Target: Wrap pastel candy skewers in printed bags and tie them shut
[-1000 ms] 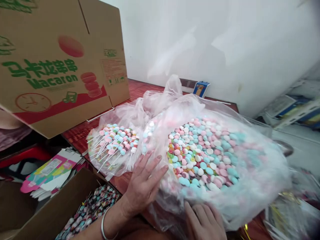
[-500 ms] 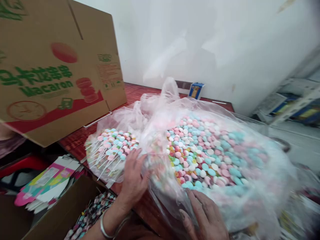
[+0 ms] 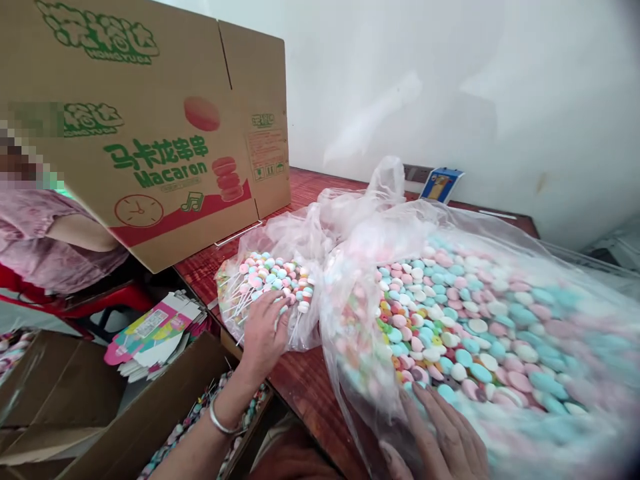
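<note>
My left hand [image 3: 264, 330] rests with fingers stretched out at the near edge of a pile of candy lollipops [image 3: 273, 275] on white sticks, which lie in a smaller clear plastic bag [image 3: 305, 340]. Its fingertips touch the candies there. To the right, a large clear plastic bag [image 3: 345, 347] lies opened out, full of loose pink, blue and white candy discs [image 3: 465, 320] with small coloured rings among them. My right hand [image 3: 443, 433] lies at this bag's near side, fingers spread over the film and the lowest candies.
A large printed cardboard box [image 3: 200, 167] stands at the left of the red-brown table [image 3: 310, 387]. Below are open cartons [image 3: 140, 427] with lollipops and a stack of colourful cards [image 3: 155, 327]. Another person [image 3: 55, 233] sits at the far left. A blue packet [image 3: 441, 185] leans by the wall.
The view has swung left, so the scene sits further right and the seated person shows more. My left hand has moved further over the lollipops; my right hand stays by the large bag.
</note>
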`<move>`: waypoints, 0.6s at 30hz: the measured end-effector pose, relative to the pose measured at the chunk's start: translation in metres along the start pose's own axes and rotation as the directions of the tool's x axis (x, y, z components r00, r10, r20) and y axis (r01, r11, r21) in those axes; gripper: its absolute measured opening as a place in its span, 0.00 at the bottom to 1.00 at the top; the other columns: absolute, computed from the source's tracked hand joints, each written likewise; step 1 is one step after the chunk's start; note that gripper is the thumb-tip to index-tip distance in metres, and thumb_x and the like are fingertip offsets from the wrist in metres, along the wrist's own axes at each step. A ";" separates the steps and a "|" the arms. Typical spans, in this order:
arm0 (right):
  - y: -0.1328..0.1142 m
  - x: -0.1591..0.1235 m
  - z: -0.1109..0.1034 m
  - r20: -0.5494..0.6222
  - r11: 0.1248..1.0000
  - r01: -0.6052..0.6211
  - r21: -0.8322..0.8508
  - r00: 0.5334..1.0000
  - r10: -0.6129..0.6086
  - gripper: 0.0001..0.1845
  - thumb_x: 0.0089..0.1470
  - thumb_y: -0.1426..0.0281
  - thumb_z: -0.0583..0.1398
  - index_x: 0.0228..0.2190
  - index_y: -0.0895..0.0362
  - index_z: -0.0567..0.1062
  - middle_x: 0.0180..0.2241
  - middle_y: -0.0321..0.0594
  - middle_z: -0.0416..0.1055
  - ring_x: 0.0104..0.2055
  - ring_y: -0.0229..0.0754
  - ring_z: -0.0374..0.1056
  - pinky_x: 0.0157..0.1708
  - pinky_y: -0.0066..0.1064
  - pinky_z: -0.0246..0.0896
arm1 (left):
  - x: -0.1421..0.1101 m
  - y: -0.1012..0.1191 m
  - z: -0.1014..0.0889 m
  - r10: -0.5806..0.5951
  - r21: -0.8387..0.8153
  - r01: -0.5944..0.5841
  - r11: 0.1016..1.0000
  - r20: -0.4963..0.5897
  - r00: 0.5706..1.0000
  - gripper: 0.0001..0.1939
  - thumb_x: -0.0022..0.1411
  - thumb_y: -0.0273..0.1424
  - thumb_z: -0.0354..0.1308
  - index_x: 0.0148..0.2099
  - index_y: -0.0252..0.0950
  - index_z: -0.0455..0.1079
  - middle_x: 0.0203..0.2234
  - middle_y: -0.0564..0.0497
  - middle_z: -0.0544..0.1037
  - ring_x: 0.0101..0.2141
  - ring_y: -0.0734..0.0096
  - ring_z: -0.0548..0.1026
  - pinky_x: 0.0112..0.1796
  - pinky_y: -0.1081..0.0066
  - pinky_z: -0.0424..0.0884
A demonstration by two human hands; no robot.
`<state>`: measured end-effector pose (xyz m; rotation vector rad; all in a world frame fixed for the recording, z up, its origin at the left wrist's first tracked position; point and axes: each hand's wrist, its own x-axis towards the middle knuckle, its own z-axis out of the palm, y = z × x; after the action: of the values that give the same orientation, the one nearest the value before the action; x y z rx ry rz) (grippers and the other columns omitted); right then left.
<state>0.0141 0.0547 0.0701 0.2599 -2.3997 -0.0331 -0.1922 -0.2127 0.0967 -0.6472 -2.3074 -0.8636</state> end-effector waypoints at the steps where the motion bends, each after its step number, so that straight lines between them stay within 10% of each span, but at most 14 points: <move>1: -0.005 0.005 -0.004 -0.008 1.000 0.010 0.004 1.000 -0.010 0.30 0.55 0.62 0.65 0.57 0.59 0.70 0.50 0.54 0.76 0.53 0.60 0.71 0.55 0.51 0.60 | 0.001 -0.001 -0.004 -0.044 -0.012 0.045 0.999 0.018 0.999 0.14 0.70 0.34 0.50 0.51 0.36 0.73 0.49 0.41 0.78 0.52 0.57 0.73 0.54 0.54 0.66; 4: -0.023 0.011 -0.007 -0.020 0.997 0.054 0.053 0.998 -0.053 0.26 0.55 0.60 0.64 0.53 0.57 0.74 0.51 0.48 0.77 0.56 0.57 0.69 0.65 0.53 0.48 | -0.003 0.011 -0.007 -0.176 -0.042 0.197 0.980 0.293 0.940 0.18 0.71 0.40 0.46 0.41 0.36 0.74 0.33 0.47 0.80 0.37 0.62 0.77 0.39 0.65 0.70; 9: -0.040 0.006 -0.006 -0.022 0.996 -0.064 0.060 0.998 0.066 0.08 0.59 0.72 0.58 0.35 0.57 0.78 0.54 0.43 0.75 0.62 0.55 0.63 0.68 0.55 0.39 | -0.003 0.053 0.007 -0.041 -0.155 0.224 0.962 0.730 0.682 0.23 0.65 0.45 0.51 0.22 0.37 0.65 0.16 0.54 0.68 0.23 0.68 0.68 0.26 0.71 0.60; 15: -0.028 0.015 -0.056 -0.119 0.969 -0.222 0.105 0.965 0.234 0.06 0.57 0.75 0.57 0.34 0.58 0.75 0.39 0.45 0.79 0.43 0.46 0.75 0.46 0.38 0.68 | 0.047 0.083 0.014 0.025 -0.453 0.395 0.800 0.682 0.731 0.21 0.60 0.50 0.56 0.28 0.38 0.73 0.22 0.52 0.75 0.28 0.66 0.73 0.31 0.71 0.71; 18: -0.021 -0.018 -0.082 -0.004 0.908 -0.291 0.303 0.952 0.306 0.15 0.63 0.66 0.55 0.25 0.53 0.69 0.21 0.34 0.71 0.20 0.35 0.67 0.19 0.25 0.59 | 0.067 0.077 0.018 -0.124 -0.424 0.500 0.755 0.657 0.744 0.20 0.57 0.52 0.60 0.36 0.39 0.75 0.32 0.49 0.80 0.34 0.62 0.77 0.35 0.70 0.74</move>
<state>0.0854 0.0415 0.1177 0.0266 -2.3613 0.4768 -0.1992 -0.1325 0.1625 -0.8682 -2.7728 -1.8142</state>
